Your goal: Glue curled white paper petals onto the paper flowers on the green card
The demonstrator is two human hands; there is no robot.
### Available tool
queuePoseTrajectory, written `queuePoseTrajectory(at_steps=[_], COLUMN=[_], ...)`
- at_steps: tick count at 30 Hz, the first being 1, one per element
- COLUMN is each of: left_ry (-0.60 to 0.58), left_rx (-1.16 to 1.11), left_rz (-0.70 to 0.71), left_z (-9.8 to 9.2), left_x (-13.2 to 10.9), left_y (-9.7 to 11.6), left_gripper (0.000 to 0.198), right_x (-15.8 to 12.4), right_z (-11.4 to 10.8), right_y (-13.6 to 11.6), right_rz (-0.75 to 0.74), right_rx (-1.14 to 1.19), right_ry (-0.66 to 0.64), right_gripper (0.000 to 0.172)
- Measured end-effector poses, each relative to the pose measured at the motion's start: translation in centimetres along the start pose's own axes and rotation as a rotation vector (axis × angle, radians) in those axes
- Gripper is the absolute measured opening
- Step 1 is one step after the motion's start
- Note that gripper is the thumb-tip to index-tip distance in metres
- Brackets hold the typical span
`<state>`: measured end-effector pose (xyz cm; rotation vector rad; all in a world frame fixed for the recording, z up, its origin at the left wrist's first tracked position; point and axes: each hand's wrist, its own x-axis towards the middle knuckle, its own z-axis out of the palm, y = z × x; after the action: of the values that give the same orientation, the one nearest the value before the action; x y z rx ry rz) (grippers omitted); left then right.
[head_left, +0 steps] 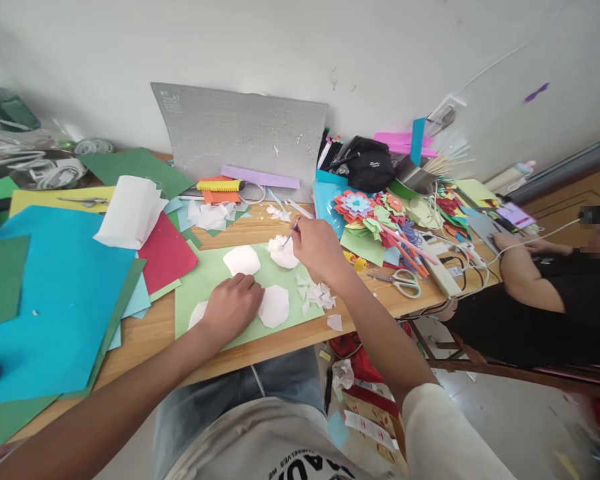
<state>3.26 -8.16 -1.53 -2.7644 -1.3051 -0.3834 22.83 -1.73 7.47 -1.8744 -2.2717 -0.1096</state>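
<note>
My right hand (319, 248) is closed in a pinch around a thin dark stick-like tool (289, 239), whose exact kind I cannot make out. Its tip touches a white rounded paper piece (284, 256) with a ruffled upper edge. Palm down on the light green sheet (240, 333), my left hand (236, 303) lies with bent fingers and no visible object in them. Around it are white rounded paper pieces: one above (242, 260), one to its right (274, 307), and one partly hidden at its left (198, 314).
White scraps (316, 293) lie right of the sheet, near scissors (400, 281). Coloured paper (70, 287) and a stack of white tissue (130, 212) cover the left. A grey cutting mat (245, 133) leans on the wall. Paper flowers (355, 205) sit right; another person (525, 273) works beyond.
</note>
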Motion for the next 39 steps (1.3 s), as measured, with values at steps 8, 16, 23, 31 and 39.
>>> queuePoseTrajectory(at_steps=[8,16,23,31,39], left_ry=[0.023,-0.030,-0.023,-0.025,-0.023], left_rx=[-0.006,-0.020,-0.028,-0.004,-0.009], left_rz=[-0.011,-0.043,-0.048,-0.042,-0.043], left_z=[0.0,-0.1,0.0,0.0,0.1], left_x=[0.1,0.0,0.1,0.0,0.1], left_y=[0.1,0.2,0.2,0.3,0.2], left_gripper=[0.028,0.028,0.028,0.029,0.029], right_x=[0.5,-0.1,-0.3,-1.0,-1.2], right_z=[-0.5,-0.3,0.1,0.0,0.1], right_y=[0.1,1.2,1.5,1.5,1.9], right_rz=[-0.010,0.010,-0.014,-0.003,0.027], right_rx=[0.044,0.225,0.289,0.327,0.353], right_ry=[0.010,0.145,0.159,0.196,0.257], right_gripper=[0.018,0.014,0.016,0.014,0.017])
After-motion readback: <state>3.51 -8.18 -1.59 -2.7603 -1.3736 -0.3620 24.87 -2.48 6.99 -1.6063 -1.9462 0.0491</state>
